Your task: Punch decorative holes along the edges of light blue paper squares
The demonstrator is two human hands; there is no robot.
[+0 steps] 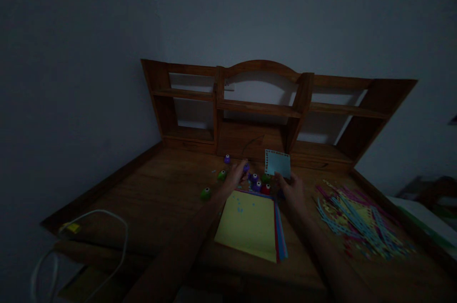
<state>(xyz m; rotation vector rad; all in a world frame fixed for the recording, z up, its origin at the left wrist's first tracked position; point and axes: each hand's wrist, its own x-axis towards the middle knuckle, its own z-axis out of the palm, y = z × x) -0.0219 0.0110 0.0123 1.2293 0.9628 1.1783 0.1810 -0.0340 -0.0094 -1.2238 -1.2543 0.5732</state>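
Observation:
My left hand (235,176) is closed around a small purple paper punch (246,168) above the desk. My right hand (293,190) pinches a light blue paper square (277,163) by its lower edge. Small holes run along the top and left edges of that square. Between and below my hands stand more punches, among them a purple punch (258,186) and a red punch (266,189). Nearest to me lies a stack of coloured sheets with a yellow sheet (246,227) on top and tiny blue cut-outs scattered on it.
Two green punches (205,193) and another purple punch (227,159) stand to the left. A pile of punched paper strips (357,219) lies on the right. Wooden shelves (257,109) rise at the back. A white cable (125,231) loops over the front left edge.

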